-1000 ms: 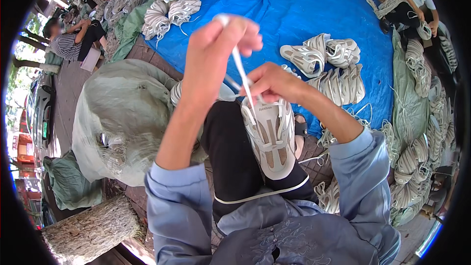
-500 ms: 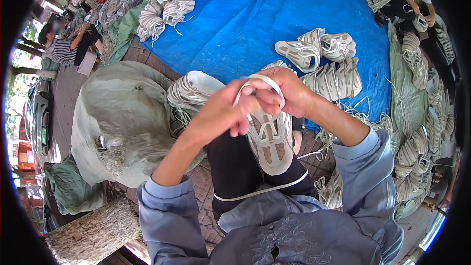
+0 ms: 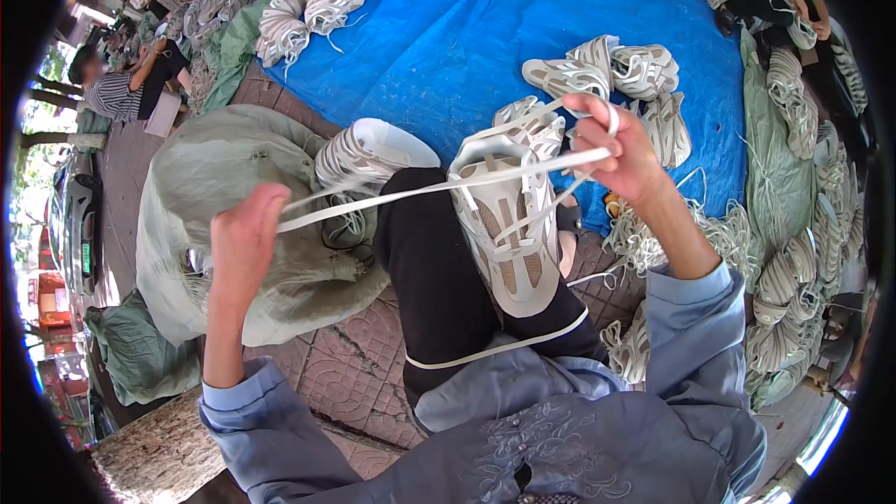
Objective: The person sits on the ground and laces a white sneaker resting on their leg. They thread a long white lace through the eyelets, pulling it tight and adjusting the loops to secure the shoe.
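A beige and white sneaker upper [image 3: 515, 266] rests on my lap, toe toward me, with a white shoelace [image 3: 448, 182] threaded partway through it. Strands of that lace stretch across above the shoe between my two hands. On the left, my left hand [image 3: 245, 241] is closed on one part of the lace, beside a translucent sack. My right hand [image 3: 618, 145] is raised to the right of the shoe, fingers curled round the lace, with a loop over them. A light elastic band [image 3: 499, 347] spans my thighs.
A blue tarp [image 3: 448, 47] ahead bears stacked shoe uppers [image 3: 644, 70]. Another stack [image 3: 373, 149] stands by the pale sack [image 3: 224, 205]. Loose laces [image 3: 691, 233] lie at right. A person in stripes [image 3: 121, 93] sits far left; another person's hand [image 3: 821, 30] shows far right.
My hands were together above the shoe with the lace looped between them. They have moved wide apart, left hand leftward and right hand rightward, drawing the lace out.
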A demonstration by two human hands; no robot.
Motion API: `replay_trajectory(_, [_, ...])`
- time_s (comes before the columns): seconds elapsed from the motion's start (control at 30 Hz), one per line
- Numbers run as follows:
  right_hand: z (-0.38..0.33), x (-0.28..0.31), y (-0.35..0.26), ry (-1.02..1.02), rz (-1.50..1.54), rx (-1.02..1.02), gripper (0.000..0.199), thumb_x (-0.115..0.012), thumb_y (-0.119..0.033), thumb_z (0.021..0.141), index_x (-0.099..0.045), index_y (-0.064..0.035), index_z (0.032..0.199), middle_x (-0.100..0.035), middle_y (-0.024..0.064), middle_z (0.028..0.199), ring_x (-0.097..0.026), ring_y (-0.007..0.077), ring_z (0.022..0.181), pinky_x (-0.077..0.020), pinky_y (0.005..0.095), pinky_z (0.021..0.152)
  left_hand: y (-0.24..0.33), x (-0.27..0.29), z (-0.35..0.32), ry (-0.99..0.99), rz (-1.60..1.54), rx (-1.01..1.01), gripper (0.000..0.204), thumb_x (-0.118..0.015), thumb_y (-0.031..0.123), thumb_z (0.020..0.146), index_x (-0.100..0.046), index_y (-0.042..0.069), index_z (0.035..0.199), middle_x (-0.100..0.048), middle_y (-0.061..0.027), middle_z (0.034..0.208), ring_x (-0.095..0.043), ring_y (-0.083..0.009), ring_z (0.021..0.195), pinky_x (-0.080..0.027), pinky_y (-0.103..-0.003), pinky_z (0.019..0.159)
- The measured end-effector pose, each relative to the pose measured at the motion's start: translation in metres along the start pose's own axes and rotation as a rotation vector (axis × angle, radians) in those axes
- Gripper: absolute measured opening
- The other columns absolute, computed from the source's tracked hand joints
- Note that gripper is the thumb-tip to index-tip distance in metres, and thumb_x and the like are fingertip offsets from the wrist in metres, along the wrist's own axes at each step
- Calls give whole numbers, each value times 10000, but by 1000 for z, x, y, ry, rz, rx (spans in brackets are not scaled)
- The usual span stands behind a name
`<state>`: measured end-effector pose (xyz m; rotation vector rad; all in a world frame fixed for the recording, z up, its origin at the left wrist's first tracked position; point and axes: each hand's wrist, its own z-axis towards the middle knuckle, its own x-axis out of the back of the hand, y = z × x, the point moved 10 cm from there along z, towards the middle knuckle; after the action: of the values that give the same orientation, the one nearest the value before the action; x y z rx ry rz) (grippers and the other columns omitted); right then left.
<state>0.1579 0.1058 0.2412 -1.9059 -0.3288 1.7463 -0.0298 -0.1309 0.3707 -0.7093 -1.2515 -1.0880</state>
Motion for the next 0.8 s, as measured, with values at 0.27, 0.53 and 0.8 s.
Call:
replay_trajectory(0.27, [-42,81,-69,579,-609,113,260,-551,-126,804,-541,57,988,-560,71,735,-507,157,477,-425,293,473,-97,20,-64,144,411,85,105,-555,112,818,-577,102,920,-563,-124,592,-562,-255,470,-421,-364,448])
replay_trajectory(0.53, [-57,85,-130,445,-295,252,320,-475,-94,844,-479,14,1145,-225,-81,510,-193,32,397,-176,190,373,-285,41,-171,-151,996,483,109,-508,164,818,-544,65,846,-604,-98,675,-609,-256,604,-472,-365,504])
replay_trajectory(0.8, [-91,93,-224,443,-435,339,296,-414,-178,919,-466,23,1129,-392,-14,629,-222,17,398,-175,172,340,52,-181,-133,-594,-1425,767,339,-492,325,856,-583,12,948,-599,-106,668,-595,-169,543,-481,-264,470])
